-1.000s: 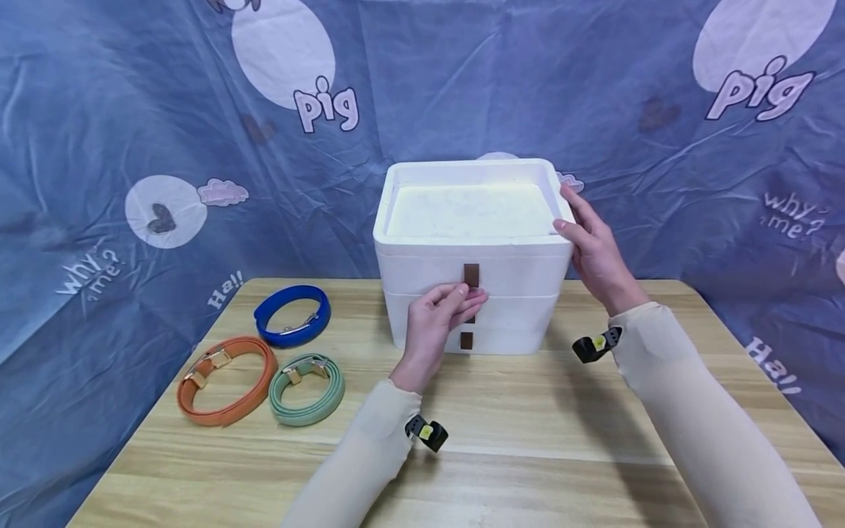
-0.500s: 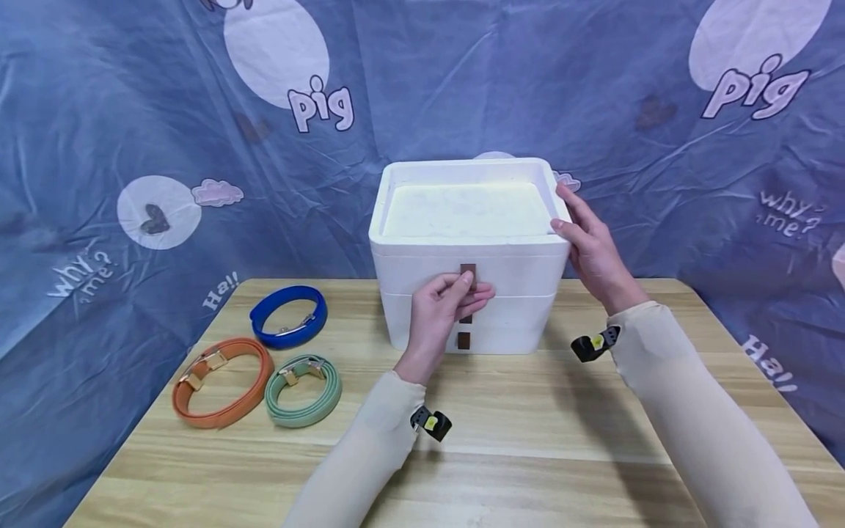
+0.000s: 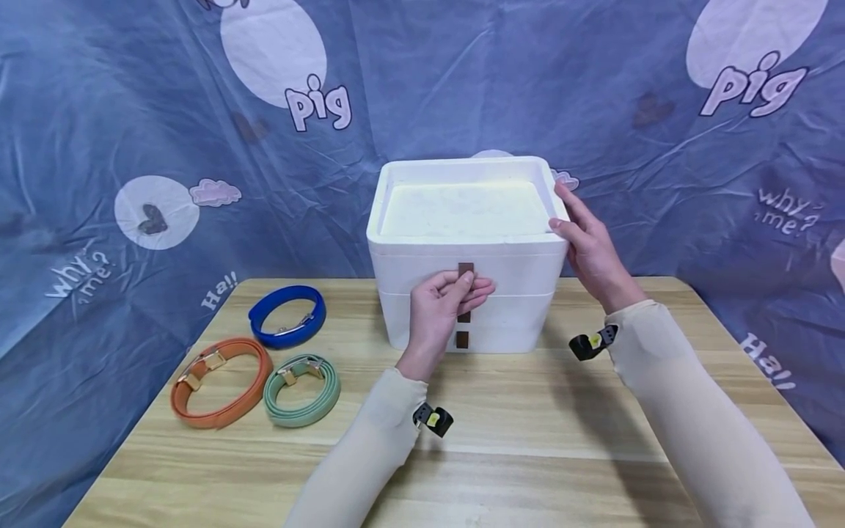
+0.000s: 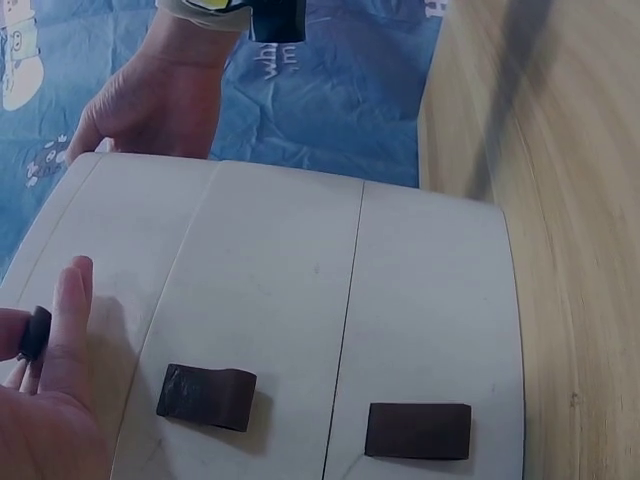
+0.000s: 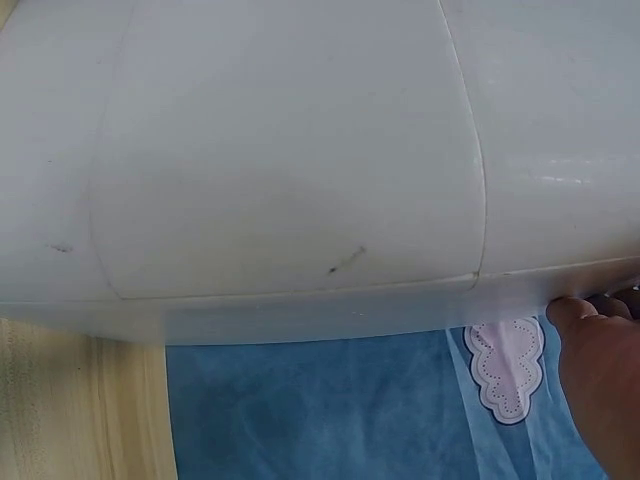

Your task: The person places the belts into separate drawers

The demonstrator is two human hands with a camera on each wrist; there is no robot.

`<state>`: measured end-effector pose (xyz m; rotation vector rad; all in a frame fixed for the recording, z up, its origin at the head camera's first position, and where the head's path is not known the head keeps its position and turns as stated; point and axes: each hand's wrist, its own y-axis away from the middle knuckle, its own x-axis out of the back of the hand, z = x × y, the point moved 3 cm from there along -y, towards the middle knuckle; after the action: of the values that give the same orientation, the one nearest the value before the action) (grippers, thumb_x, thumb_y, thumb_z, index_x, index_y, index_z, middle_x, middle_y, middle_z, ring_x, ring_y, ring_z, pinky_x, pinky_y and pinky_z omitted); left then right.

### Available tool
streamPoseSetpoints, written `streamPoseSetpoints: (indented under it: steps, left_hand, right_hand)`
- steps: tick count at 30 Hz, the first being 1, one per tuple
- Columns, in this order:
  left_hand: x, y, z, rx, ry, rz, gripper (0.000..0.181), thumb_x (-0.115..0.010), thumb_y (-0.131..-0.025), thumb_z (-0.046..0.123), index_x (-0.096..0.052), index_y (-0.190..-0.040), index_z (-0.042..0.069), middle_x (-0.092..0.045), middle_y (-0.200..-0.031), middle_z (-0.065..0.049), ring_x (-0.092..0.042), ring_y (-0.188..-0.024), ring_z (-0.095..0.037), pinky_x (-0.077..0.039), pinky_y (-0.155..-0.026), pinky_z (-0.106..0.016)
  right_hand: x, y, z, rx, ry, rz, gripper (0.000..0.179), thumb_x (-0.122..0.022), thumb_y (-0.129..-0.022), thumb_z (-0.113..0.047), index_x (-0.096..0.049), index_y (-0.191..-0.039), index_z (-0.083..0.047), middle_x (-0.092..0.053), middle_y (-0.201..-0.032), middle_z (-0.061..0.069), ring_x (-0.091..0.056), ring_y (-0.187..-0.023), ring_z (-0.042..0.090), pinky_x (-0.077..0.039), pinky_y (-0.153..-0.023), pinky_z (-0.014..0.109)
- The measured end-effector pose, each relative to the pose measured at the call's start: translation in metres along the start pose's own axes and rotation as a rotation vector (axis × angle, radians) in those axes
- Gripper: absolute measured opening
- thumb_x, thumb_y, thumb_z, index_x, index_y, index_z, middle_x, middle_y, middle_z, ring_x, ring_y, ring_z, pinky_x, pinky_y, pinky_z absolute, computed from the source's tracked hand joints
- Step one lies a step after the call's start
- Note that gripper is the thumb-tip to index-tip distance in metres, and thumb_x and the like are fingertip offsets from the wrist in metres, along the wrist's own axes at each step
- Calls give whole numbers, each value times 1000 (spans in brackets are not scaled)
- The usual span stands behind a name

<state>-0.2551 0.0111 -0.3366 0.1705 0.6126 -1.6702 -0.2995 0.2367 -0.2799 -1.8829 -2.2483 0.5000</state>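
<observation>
A white drawer box [image 3: 469, 323] with a recessed top stands at the back of the table. Brown pull tabs run down its front. My left hand [image 3: 439, 308] pinches the top tab [image 4: 35, 333] between thumb and finger, the other fingers stretched out to the right. Below it are the middle tab [image 4: 205, 396] and the bottom tab [image 4: 417, 431]. The drawer fronts sit flush. My right hand [image 3: 594, 253] grips the box's right rim, thumb at the front corner and fingers along the side. In the right wrist view that hand [image 5: 605, 370] shows partly at the edge.
On the left of the wooden table [image 3: 515, 455] lie a coiled blue belt [image 3: 264, 331], a coiled orange belt [image 3: 221, 419] and a coiled green belt [image 3: 302, 418]. Behind the box hangs a blue printed cloth [image 3: 429, 88].
My left hand has risen slightly, from just under the top tab to a pinch on it. The right hand keeps its hold on the rim. The drawers have not visibly moved.
</observation>
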Motion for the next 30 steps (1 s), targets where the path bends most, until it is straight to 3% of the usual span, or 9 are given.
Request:
streamPoseSetpoints:
  steps: [11, 22, 30]
  left_hand:
    - [1, -1, 5, -35, -73, 13, 14, -62, -96, 2, -65, -101, -11, -72, -94, -21, -71, -88, -32, -61, -80, -39]
    - [1, 5, 4, -105, -107, -70, 18, -59, -97, 0, -62, -102, -17, -69, -95, -28, -71, -87, -35, -61, -79, -41]
    - [3, 9, 4, -132, -143, -95, 19, -60, -98, 3, -63, -103, -15, -70, -96, -26, -71, -88, -34, -61, -80, -41]
  right_hand:
    - [-2, -4, 0, -9, 6, 4, 63, -48, -101, -10, -21, -158, -17, -17, -161, 6, -33, -134, 26, -49, -90, 16]
    - [1, -1, 0, -14, 19, 4, 64, -49, -102, -12, -20, -158, -17, -17, -161, 7, -32, -135, 28, -52, -89, 17]
    - [1, 0, 1, -28, 31, 0, 64, -49, -102, -13, -18, -158, -19, -15, -162, 5, -28, -139, 29, -49, -94, 19]
